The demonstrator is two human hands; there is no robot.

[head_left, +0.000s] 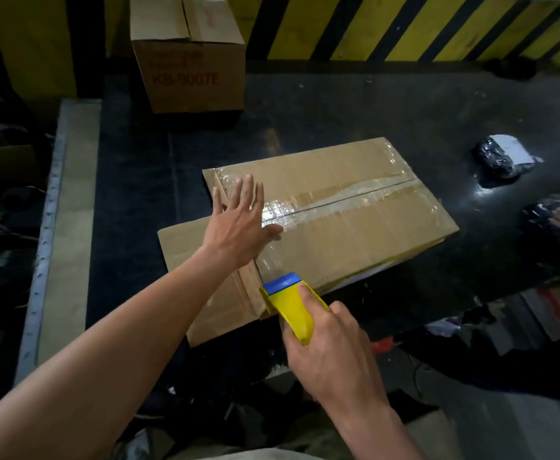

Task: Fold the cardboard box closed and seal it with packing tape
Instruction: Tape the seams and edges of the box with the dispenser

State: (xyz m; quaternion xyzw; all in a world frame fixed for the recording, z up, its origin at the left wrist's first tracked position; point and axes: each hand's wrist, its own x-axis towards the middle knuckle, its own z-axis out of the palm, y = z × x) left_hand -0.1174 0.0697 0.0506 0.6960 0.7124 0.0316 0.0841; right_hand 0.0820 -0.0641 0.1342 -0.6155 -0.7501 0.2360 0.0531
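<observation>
dark table (pixel 371 104): left hand (pixel 239 224) flat on box (pixel 355 227), right hand (pixel 331 346) gripping dispenser (pixel 290 307).

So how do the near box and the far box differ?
The near box is low and wide, the far box tall and blocky. The near box has shiny clear tape on its seam; the far box shows red print on its side. The left hand rests on the near box only. Both are brown cardboard.

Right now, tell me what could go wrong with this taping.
1. The dispenser in the right hand sits at the near corner of the box; a slip could drive it into the left hand pressing flat nearby.
2. The seam tape looks wrinkled, so it may lift.
</observation>
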